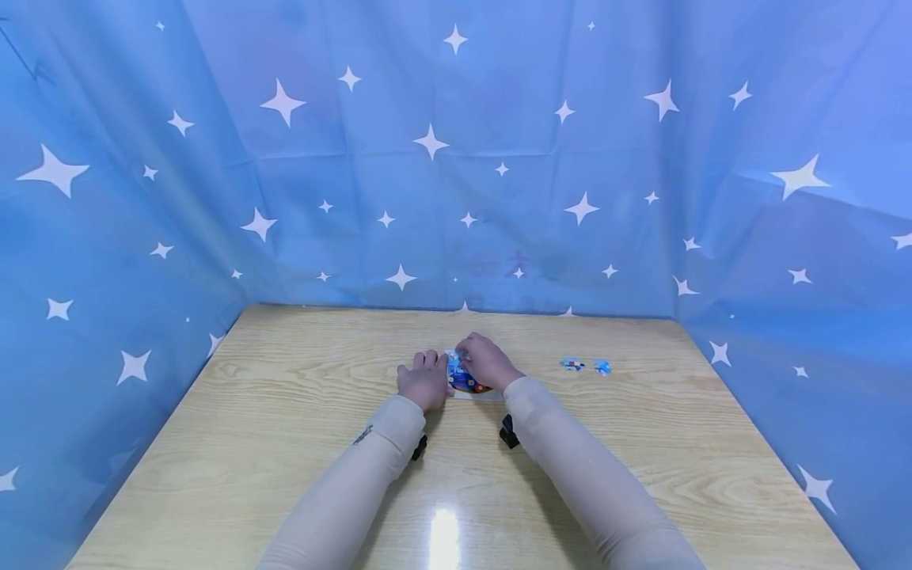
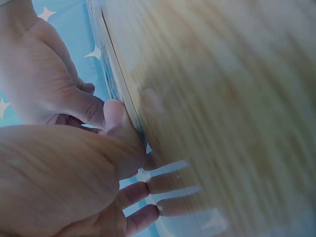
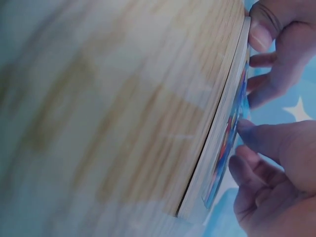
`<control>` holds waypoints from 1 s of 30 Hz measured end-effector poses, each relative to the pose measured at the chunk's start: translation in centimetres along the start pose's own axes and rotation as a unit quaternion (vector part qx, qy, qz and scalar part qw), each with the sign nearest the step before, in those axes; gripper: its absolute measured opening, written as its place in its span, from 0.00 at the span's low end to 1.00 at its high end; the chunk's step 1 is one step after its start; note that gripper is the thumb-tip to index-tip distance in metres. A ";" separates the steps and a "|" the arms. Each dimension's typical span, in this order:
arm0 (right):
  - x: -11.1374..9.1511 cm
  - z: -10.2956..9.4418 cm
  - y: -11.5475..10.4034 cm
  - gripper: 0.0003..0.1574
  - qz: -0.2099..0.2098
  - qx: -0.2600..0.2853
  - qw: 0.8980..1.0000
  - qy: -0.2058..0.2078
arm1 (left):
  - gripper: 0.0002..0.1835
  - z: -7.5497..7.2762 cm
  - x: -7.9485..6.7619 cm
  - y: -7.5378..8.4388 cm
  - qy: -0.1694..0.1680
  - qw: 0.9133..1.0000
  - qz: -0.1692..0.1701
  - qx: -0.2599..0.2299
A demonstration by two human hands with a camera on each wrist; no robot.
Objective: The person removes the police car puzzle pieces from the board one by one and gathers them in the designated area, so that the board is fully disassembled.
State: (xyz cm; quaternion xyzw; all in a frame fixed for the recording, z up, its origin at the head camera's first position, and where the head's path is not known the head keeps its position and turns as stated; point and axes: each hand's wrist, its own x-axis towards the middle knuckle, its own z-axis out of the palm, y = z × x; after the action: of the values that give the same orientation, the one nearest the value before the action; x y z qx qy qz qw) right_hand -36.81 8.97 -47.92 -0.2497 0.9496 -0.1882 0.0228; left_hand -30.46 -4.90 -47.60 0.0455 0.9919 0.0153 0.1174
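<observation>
A flat jigsaw puzzle (image 1: 466,383), with a blue and orange picture in a pale frame, lies on the table between the hands. My left hand (image 1: 425,381) rests along its left side. In the left wrist view that hand's thumb (image 2: 129,143) lies at the frame's edge and its fingertips touch the tabletop. My right hand (image 1: 488,362) is over the picture, covering its right part. From the right wrist, the right thumb (image 3: 264,138) presses against the picture while the other fingers are loosely curled below, nothing visible between them.
Two loose puzzle pieces, one with a red mark (image 1: 572,364) and one mostly blue (image 1: 602,366), lie on the wooden table (image 1: 321,356) to the right of the puzzle. A blue curtain (image 1: 499,198) with white stars hangs behind and along both sides.
</observation>
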 end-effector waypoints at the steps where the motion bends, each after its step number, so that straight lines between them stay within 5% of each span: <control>1: 0.0 0.0 0.0 0.16 0.000 0.002 1.000 0.002 | 0.39 0.0 0.0 0.0 0.001 1.000 0.000 -0.001; 30: -0.9 -0.4 0.5 0.17 0.015 0.040 0.999 -0.002 | 0.40 0.0 0.2 -0.1 -0.008 1.000 0.000 -0.020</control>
State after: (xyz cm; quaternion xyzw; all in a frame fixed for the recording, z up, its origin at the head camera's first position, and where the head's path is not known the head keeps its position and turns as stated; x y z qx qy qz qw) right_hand -36.28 9.93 -47.75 -0.2349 0.9447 -0.2255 0.0378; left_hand -30.63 -4.99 -47.64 0.0433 0.9904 0.0347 0.1262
